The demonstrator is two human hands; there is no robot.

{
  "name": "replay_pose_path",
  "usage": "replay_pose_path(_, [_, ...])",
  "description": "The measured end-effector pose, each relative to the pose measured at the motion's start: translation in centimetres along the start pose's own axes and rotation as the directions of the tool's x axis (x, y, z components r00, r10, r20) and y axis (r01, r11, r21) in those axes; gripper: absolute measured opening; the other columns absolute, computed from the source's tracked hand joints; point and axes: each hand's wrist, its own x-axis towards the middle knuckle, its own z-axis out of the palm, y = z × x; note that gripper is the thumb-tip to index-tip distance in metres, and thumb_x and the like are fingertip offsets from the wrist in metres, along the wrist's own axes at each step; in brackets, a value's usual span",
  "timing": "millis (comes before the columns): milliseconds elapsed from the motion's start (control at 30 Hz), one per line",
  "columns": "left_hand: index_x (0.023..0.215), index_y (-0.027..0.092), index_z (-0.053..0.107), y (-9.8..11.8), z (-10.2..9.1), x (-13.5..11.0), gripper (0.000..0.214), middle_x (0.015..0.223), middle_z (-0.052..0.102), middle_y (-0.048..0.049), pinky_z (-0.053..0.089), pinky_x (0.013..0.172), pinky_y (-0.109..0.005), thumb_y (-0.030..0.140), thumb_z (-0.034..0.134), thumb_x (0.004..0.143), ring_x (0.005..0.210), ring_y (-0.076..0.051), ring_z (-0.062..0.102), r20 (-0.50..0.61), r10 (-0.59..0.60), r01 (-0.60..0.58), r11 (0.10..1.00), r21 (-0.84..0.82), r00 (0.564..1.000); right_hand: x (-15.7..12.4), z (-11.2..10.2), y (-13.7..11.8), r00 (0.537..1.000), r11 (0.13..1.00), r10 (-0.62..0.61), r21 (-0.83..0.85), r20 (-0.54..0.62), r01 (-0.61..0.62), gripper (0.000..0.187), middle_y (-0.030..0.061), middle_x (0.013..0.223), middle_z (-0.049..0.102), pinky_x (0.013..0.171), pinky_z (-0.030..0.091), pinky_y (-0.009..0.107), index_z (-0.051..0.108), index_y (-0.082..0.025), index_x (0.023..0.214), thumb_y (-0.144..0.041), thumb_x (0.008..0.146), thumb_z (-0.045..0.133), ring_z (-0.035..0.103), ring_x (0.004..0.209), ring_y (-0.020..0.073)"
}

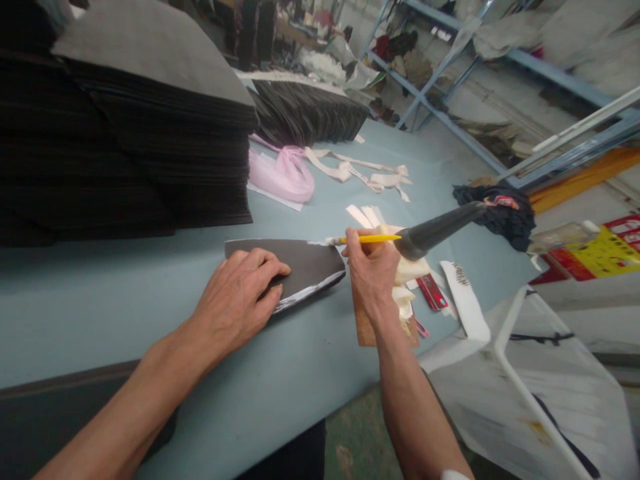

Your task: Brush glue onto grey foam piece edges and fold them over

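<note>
The left hand (pixel 243 283) lies palm down on the dark panel (pixel 307 262), its fingers stretched out and slightly bent; the right hand (pixel 373 270) pinches the yellow-handled brush (pixel 377 238) — bristles at the panel's far edge, near its right end; the panel lies mid-scene on the blue-green surface (pixel 310 353) (white coating (pixel 313 288) streaks its near edge); a tall stack of dark sheets (pixel 185 140) stands far left; a red packet (pixel 433 292) lies right of the right hand.

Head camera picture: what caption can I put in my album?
Right hand holds a slim yellow-handled brush at the edge of a long, dark grey piece under the left hand.
</note>
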Motion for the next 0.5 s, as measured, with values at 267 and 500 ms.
replay_pose_path(267, [0.127,0.026,0.075,0.2,0.0,-0.1,0.037,0.131,0.074,-0.0093,0.052,0.099,-0.054,0.034,0.049,0.102,0.11,-0.033,0.064,-0.005,-0.005,0.005,1.0,0.002,1.0,-0.4,0.5,-1.7,0.998,0.992,0.022,0.128,-0.059,-0.014,0.048,-0.0015,0.062,0.073,0.061,0.051,0.03,0.082,-0.02,0.09,-0.065,0.097,0.069,0.066,0.054,0.0149])
replay_pose_path(500, [0.127,0.025,0.075,0.1,0.2,-0.2,0.037,0.131,0.075,-0.0093,0.052,0.097,-0.053,0.034,0.049,0.103,0.11,-0.033,0.063,-0.026,0.011,-0.01,1.0,0.005,1.0,-0.7,0.9,-1.8,0.998,0.977,0.047,0.209,-0.037,-0.038,0.044,-0.0025,0.063,0.073,0.057,0.049,0.028,0.081,-0.019,0.094,-0.063,0.094,0.074,0.063,0.053,0.0131])
